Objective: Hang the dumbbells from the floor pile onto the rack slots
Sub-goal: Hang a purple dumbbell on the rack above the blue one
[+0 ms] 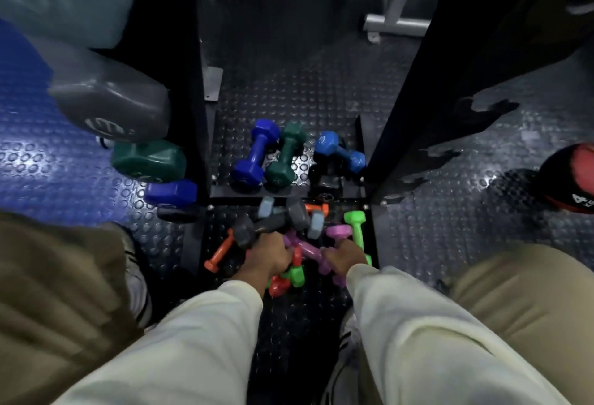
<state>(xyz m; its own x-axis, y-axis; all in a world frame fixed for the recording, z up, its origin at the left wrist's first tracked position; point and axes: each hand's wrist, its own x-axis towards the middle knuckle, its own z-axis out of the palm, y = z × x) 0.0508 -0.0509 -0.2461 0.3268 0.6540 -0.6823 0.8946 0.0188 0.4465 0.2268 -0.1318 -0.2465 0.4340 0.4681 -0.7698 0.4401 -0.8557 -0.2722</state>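
Note:
A pile of small dumbbells lies on the studded floor between the rack's two black uprights. My left hand (pixel 269 256) grips the handle of a dark grey dumbbell (pixel 257 227) at the pile's left side. My right hand (pixel 345 255) grips a purple dumbbell (pixel 313 252) at the pile's right. A bright green dumbbell (pixel 356 227) stands beside my right hand, and an orange dumbbell (pixel 220 253) lies to the left. On the left upright (pixel 193 83) hang grey (pixel 109 105), dark green (pixel 148 162) and blue (pixel 172 192) dumbbells.
Beyond the rack's black crossbar (pixel 257 194) lie a blue (pixel 255 154), a dark green (pixel 286 154) and a lighter blue dumbbell (pixel 340 150). The right upright (pixel 418 83) has bare slots. A red and black ball (pixel 569 176) sits far right. My knees frame the pile.

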